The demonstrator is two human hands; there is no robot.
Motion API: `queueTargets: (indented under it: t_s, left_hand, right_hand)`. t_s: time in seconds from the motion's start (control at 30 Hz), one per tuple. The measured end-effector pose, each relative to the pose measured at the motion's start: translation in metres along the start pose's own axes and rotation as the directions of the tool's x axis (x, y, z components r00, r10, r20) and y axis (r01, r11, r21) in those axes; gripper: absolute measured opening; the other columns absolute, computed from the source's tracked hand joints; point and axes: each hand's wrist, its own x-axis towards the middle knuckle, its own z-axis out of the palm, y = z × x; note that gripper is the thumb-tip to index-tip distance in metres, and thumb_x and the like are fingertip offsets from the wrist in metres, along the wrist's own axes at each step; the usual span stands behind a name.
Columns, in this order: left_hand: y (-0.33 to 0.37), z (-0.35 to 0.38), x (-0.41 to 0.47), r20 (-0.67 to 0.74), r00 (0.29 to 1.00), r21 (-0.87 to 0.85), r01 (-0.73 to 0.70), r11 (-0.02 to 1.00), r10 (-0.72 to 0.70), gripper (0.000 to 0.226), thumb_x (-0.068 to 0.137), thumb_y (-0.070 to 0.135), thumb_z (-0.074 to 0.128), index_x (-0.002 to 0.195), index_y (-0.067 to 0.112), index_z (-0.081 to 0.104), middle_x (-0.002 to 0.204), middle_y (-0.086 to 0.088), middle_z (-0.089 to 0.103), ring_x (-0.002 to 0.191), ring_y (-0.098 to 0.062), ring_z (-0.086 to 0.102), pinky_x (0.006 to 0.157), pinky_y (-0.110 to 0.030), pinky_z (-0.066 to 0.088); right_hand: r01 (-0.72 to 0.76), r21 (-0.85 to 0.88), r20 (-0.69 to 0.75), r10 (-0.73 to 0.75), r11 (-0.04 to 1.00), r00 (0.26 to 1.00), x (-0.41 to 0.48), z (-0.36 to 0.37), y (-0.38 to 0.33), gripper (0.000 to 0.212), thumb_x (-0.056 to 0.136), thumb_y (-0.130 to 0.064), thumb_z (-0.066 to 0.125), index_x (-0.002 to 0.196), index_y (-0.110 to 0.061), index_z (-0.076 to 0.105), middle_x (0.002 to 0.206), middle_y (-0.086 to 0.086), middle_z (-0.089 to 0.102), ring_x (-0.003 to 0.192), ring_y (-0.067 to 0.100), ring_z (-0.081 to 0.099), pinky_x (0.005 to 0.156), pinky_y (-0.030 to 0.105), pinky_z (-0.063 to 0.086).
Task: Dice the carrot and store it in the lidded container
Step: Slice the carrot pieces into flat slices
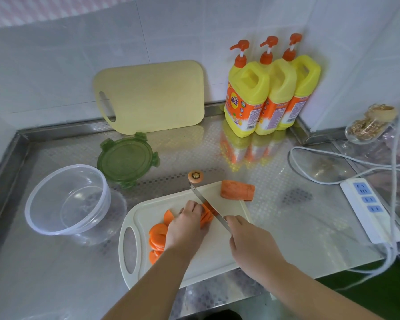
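On the white cutting board (217, 257) my left hand (186, 227) presses down on a fanned stack of carrot slices (206, 215). My right hand (249, 243) grips the handle of a knife (206, 204), whose blade rests across the slices beside my left fingertips. More carrot slices (157, 236) lie at the board's left. An uncut carrot chunk (237, 190) sits at the board's far right corner. The cut-off carrot top (195, 176) stands just beyond the board. A clear round container (67, 199) stands open at the left, with its green lid (127, 159) behind it.
A yellow cutting board (153, 98) leans on the tiled wall. Three yellow detergent bottles (270, 88) stand at the back right. A white power strip (367, 206) and its cables lie on the steel counter's right side, near a glass jar (370, 123).
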Motion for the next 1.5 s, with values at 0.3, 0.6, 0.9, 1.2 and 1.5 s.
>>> queueTargets:
  t_s: [0.3, 0.6, 0.9, 1.2, 1.5]
  left_hand:
    - [0.000, 0.004, 0.003, -0.029, 1.000, 0.011, 0.002, 1.000, -0.001, 0.024, 0.097, 0.034, 0.047, 0.116, 0.018, 0.049, 0.116, 0.003, 0.049, 0.100, -0.017, 0.058, 0.068, -0.029, 0.048]
    - [-0.001, 0.011, 0.003, -0.058, 0.998, 0.009, -0.009, 1.000, 0.010, 0.022, 0.099, 0.034, 0.042, 0.111, 0.018, 0.052, 0.112, 0.002, 0.049, 0.101, -0.018, 0.055, 0.070, -0.031, 0.048]
    - [-0.004, 0.017, 0.005, -0.083, 0.996, -0.018, -0.016, 1.000, 0.014, 0.020, 0.100, 0.032, 0.042, 0.108, 0.018, 0.054, 0.107, 0.002, 0.051, 0.098, -0.019, 0.056, 0.069, -0.033, 0.050]
    - [-0.008, 0.023, 0.005, -0.120, 0.993, -0.113, -0.024, 0.993, 0.010, 0.013, 0.096, 0.024, 0.050, 0.102, 0.015, 0.057, 0.103, -0.002, 0.053, 0.095, -0.023, 0.056, 0.064, -0.036, 0.046]
    - [-0.007, 0.019, 0.000, -0.085, 0.996, -0.133, 0.004, 0.991, -0.016, 0.018, 0.097, 0.032, 0.046, 0.106, 0.018, 0.054, 0.108, 0.002, 0.050, 0.099, -0.018, 0.054, 0.067, -0.032, 0.045]
  right_hand:
    - [-0.003, -0.019, 0.011, 0.003, 1.000, 1.000, 0.000, 0.002, 0.000, 0.039, 0.097, -0.013, 0.032, 0.134, -0.025, 0.035, 0.113, -0.007, 0.051, 0.084, 0.018, 0.059, 0.067, 0.028, 0.044]
    - [-0.019, -0.044, 0.034, 0.021, 0.999, 0.999, -0.003, 0.003, -0.001, 0.043, 0.097, -0.011, 0.032, 0.137, -0.025, 0.032, 0.120, -0.008, 0.048, 0.088, 0.021, 0.060, 0.065, 0.029, 0.037]
    - [-0.006, -0.123, 0.129, 0.022, 0.992, 0.991, 0.001, -0.005, -0.008, 0.030, 0.093, 0.000, 0.036, 0.120, -0.015, 0.038, 0.090, -0.004, 0.043, 0.070, 0.015, 0.046, 0.057, 0.023, 0.035]
    - [-0.017, -0.195, 0.191, 0.055, 0.981, 0.980, 0.012, -0.001, -0.008, 0.034, 0.091, 0.004, 0.037, 0.120, -0.013, 0.037, 0.089, -0.002, 0.047, 0.080, 0.019, 0.054, 0.064, 0.027, 0.035]
    - [-0.085, 0.000, 0.088, 0.085, 0.996, 0.992, 0.016, 0.007, 0.003, 0.010, 0.101, -0.017, 0.028, 0.094, -0.021, 0.034, 0.068, -0.009, 0.035, 0.057, 0.006, 0.037, 0.047, 0.020, 0.024]
